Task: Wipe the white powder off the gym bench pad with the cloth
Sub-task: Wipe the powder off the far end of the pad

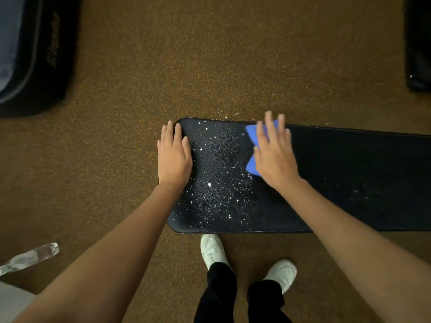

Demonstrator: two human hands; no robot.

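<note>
Head view shows the blue cloth (252,136) lying flat on the black gym bench pad (349,178) near its far edge, pinned under the spread, straight fingers of the right hand (275,155), while the left hand (173,157) rests flat and open at the pad's left end. Soft, thin and light, the cloth should bunch or slide unless pressed down with a flat palm over its middle. White powder (219,183) lies as scattered specks over the pad's grainy left part, between the hands, thickest toward the near edge.
</note>
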